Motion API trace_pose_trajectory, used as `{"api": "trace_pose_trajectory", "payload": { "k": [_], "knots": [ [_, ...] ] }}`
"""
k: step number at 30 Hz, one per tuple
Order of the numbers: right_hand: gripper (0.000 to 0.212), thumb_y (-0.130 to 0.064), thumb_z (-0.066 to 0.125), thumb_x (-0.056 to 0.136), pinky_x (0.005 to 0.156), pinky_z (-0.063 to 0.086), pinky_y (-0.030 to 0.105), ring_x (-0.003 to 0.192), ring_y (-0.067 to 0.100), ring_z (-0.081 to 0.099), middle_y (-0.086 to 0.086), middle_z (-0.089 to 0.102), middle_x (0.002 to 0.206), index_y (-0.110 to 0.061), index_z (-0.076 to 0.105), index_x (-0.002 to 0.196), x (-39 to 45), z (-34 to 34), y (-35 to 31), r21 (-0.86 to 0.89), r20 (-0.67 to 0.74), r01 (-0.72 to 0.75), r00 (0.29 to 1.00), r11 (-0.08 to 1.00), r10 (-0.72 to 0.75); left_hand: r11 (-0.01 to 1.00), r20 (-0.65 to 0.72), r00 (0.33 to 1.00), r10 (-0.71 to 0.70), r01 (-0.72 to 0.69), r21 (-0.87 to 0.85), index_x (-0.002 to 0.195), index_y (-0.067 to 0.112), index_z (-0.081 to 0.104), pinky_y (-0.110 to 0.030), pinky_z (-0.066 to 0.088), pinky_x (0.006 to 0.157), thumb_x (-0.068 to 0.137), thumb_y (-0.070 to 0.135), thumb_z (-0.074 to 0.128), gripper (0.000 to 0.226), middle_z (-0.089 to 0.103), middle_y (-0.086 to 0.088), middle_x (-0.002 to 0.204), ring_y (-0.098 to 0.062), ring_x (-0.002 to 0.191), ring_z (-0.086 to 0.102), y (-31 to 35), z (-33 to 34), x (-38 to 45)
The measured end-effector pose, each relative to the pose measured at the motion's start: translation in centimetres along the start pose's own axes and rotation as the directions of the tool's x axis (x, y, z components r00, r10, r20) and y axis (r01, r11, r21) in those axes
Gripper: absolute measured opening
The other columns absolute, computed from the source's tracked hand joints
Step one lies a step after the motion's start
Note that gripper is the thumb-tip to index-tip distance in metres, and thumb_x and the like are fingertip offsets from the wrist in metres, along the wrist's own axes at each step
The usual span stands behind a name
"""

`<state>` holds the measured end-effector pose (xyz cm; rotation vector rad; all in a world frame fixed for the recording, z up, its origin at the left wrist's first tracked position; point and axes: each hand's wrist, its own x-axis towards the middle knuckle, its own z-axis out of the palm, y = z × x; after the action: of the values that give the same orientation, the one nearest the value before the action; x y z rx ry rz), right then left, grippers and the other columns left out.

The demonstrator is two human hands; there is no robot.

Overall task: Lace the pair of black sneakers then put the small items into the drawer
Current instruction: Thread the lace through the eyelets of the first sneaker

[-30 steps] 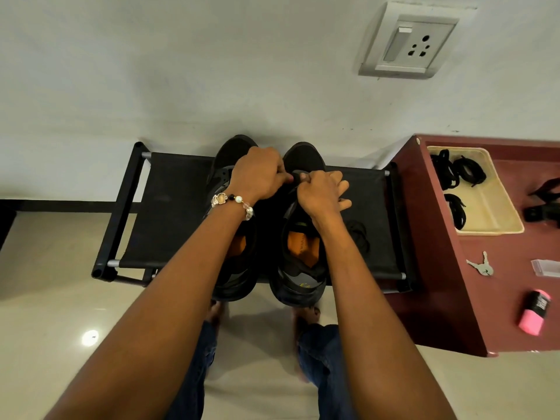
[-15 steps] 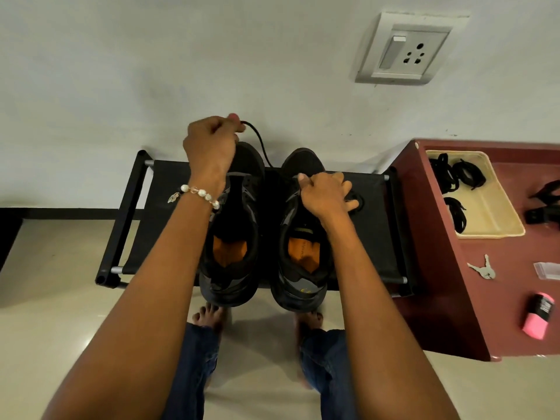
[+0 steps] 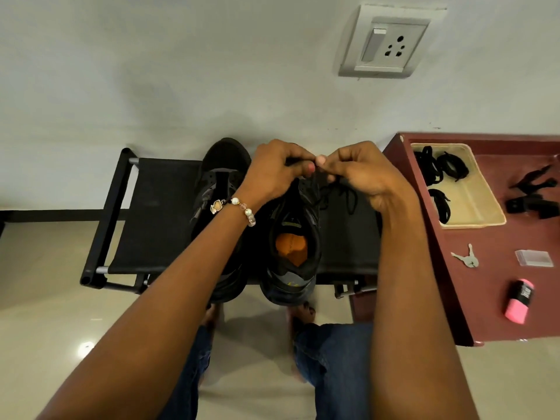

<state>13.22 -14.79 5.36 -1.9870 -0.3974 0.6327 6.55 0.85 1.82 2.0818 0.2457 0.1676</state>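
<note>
Two black sneakers stand side by side on a black rack, toes toward the wall. The left sneaker is partly hidden by my left forearm. The right sneaker shows an orange insole. My left hand and my right hand meet above the right sneaker's front, and each pinches the black lace, whose loose part loops onto the rack to the right. On the maroon cabinet top lie keys, a small clear case and a pink item.
A cream tray on the maroon cabinet holds several black laces. A black clip-like item lies at the cabinet's right edge. A wall socket is above. My bare feet stand on the tiled floor below the rack.
My left hand came down from above the left sneaker, where it held a lace up, and moved right. My right hand lifted off the right sneaker. Both now pinch the lace together.
</note>
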Motion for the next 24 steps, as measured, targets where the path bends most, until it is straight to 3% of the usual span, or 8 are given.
{"api": "trace_pose_trajectory", "payload": {
  "k": [3,6,11,13,16,18,20,24],
  "knots": [
    [0.025,-0.023,0.072,0.088,0.084,0.050,0.025,0.076,0.008,0.064,0.003,0.068,0.075,0.001,0.073,0.093,0.2,-1.8,1.6,-0.131,-0.080,-0.051,0.996,0.990,0.041,0.985,-0.214,0.964,-0.155,0.134,-0.108,0.088,0.018,0.077,-0.021,0.052,0.087,0.087,0.016,0.070,0.007,0.074,0.006,0.078,-0.004,0.082,0.068,-0.8,-0.9,0.2],
    [0.009,-0.037,0.071,0.086,0.103,0.041,0.054,0.101,0.024,0.063,-0.003,0.068,0.086,-0.028,0.071,0.083,0.8,-4.1,3.9,-0.478,-0.307,-0.163,0.952,0.863,0.009,0.890,-0.355,0.846,-0.398,0.262,-0.373,0.077,0.021,0.074,-0.017,0.051,0.078,0.088,0.017,0.068,0.012,0.074,0.004,0.077,0.001,0.066,0.064,-1.8,-2.1,0.4],
    [0.016,-0.036,0.075,0.082,0.106,0.034,0.059,0.124,0.029,0.050,0.003,0.065,0.119,-0.040,0.062,0.073,1.2,-3.0,3.3,-0.468,-0.240,-0.147,0.970,0.871,0.035,0.831,-0.227,0.859,-0.459,0.325,-0.452,0.082,0.014,0.071,-0.018,0.032,0.043,0.091,0.017,0.062,0.013,0.073,-0.001,0.082,-0.002,0.037,0.038,-1.1,-2.4,0.3],
    [0.016,-0.032,0.078,0.080,0.108,0.033,0.055,0.127,0.025,0.049,0.001,0.061,0.127,-0.038,0.065,0.087,1.6,-1.7,2.8,-0.398,-0.176,-0.099,0.984,0.912,0.031,0.817,-0.162,0.888,-0.430,0.306,-0.489,0.089,0.009,0.070,-0.018,0.025,0.038,0.091,0.016,0.062,0.011,0.069,-0.003,0.080,-0.005,0.036,0.033,-0.6,-2.4,0.3],
    [0.058,-0.024,0.082,0.076,0.111,0.036,0.041,0.128,0.014,0.049,-0.004,0.058,0.134,-0.027,0.057,0.129,2.1,0.6,1.9,-0.280,-0.066,0.067,0.994,0.958,-0.088,0.825,-0.104,0.927,-0.359,0.264,-0.500,0.093,0.007,0.071,-0.018,0.022,0.039,0.091,0.021,0.064,0.015,0.064,-0.001,0.075,-0.007,0.041,0.033,-0.2,-2.3,0.1],
    [0.061,-0.019,0.081,0.078,0.102,0.044,0.029,0.116,0.008,0.059,-0.005,0.068,0.120,-0.019,0.054,0.133,2.1,2.2,1.3,-0.146,0.020,0.160,0.987,0.976,-0.159,0.846,-0.074,0.948,-0.311,0.240,-0.477,0.085,0.014,0.071,-0.018,0.023,0.040,0.091,0.026,0.065,0.015,0.062,0.002,0.071,-0.008,0.044,0.035,0.0,-2.2,-0.2],
    [0.032,-0.009,0.075,0.084,0.078,0.052,0.021,0.080,0.002,0.067,-0.008,0.073,0.080,-0.009,0.065,0.114,2.2,3.1,1.0,0.029,0.052,0.171,0.984,0.985,-0.172,0.835,-0.080,0.944,-0.319,0.240,-0.496,0.081,0.017,0.069,-0.016,0.023,0.040,0.091,0.028,0.065,0.016,0.062,0.002,0.072,-0.009,0.045,0.038,-0.1,-2.3,-0.1],
    [0.007,-0.009,0.067,0.090,0.060,0.050,0.020,0.056,0.007,0.058,-0.002,0.064,0.059,-0.007,0.071,0.085,2.0,1.2,2.0,0.144,-0.036,0.099,0.995,0.985,-0.095,0.708,-0.184,0.805,-0.564,0.357,-0.609,0.079,0.012,0.064,-0.016,0.027,0.036,0.094,0.025,0.062,0.019,0.065,-0.003,0.078,-0.009,0.043,0.045,-1.6,-2.8,0.5]
  ]
}}
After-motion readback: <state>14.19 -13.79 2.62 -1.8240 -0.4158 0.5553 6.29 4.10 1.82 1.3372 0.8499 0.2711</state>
